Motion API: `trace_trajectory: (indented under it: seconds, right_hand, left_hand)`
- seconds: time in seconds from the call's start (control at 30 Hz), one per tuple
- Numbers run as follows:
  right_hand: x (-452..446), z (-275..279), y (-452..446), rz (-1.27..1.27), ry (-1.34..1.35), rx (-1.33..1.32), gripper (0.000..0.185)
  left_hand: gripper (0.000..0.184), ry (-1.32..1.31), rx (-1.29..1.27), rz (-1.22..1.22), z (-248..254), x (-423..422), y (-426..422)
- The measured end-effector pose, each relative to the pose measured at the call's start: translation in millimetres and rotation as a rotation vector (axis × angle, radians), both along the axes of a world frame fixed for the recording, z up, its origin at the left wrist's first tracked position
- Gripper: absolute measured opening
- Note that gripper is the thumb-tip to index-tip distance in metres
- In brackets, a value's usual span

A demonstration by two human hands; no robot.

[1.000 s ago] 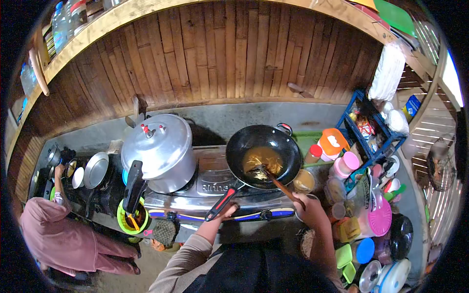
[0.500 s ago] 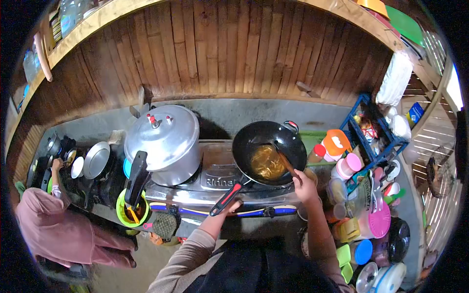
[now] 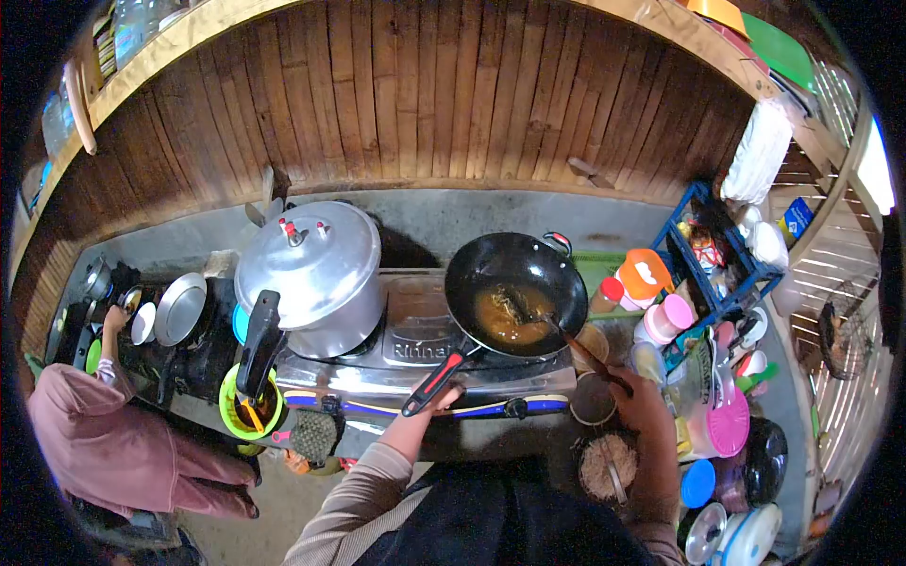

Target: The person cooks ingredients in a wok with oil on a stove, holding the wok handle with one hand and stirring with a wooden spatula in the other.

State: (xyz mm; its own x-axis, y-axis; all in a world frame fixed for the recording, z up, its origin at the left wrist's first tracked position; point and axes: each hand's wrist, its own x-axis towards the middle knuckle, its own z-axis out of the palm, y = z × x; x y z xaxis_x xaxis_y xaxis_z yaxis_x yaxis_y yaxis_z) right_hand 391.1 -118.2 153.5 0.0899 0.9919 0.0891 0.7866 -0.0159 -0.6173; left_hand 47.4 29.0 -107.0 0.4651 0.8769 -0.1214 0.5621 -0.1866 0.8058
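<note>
A black wok (image 3: 472, 259) sits on the right side of the gas stove (image 3: 415, 325), with brown liquid and pale strips (image 3: 514, 313) inside. My left hand (image 3: 437, 398) is at the wok's black and red handle, fingers wrapped at or just under it. My right hand (image 3: 642, 401) grips the end of a wooden-handled spatula (image 3: 590, 357), whose head dips into the liquid on the right side of the wok. Left of the wok stands a large silver pressure cooker (image 3: 311, 274), its black handle pointing toward the front.
Beyond the stove's left end, a person (image 3: 99, 434) reaches toward pans (image 3: 180, 309). A green bowl (image 3: 250, 401) holds an orange utensil. Jars, a pink-lidded container (image 3: 727, 423) and a blue rack (image 3: 722, 255) crowd the right. A bowl of brown shreds (image 3: 609, 467) is near my right arm.
My right hand has moved right and toward me, drawing the spatula from the wok's middle to its right side. The pale strips have shifted in the liquid. My left hand stays at the handle.
</note>
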Motion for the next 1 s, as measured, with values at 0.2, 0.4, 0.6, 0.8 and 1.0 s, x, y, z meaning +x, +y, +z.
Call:
trace_trajectory:
  seconds: [0.2, 0.4, 0.6, 0.8, 1.0]
  right_hand:
    - [4.6, 27.1, -15.0, 0.013, -0.098, -0.128, 0.032]
    - [14.2, 30.0, -24.1, 0.089, -0.12, -0.055, 0.032]
    - [17.8, 29.4, -26.9, 0.099, -0.097, -0.071, 0.032]
    - [13.0, 37.2, -26.8, 0.088, -0.193, -0.077, 0.033]
    - [-2.2, 22.7, -10.1, 0.064, -0.126, -0.156, 0.036]
  left_hand:
    - [0.036, -0.426, -0.111, -0.023, -48.2, 0.1, 18.5]
    - [0.039, -0.628, -0.295, 0.12, -61.9, 8.9, 22.1]
    - [0.042, 0.196, 0.239, -0.071, 46.7, 5.4, -5.2]
    - [0.037, -0.251, -0.016, 0.027, -39.5, 4.3, 12.5]
    - [0.043, -0.181, -0.232, 0.018, -6.5, -3.4, 5.6]
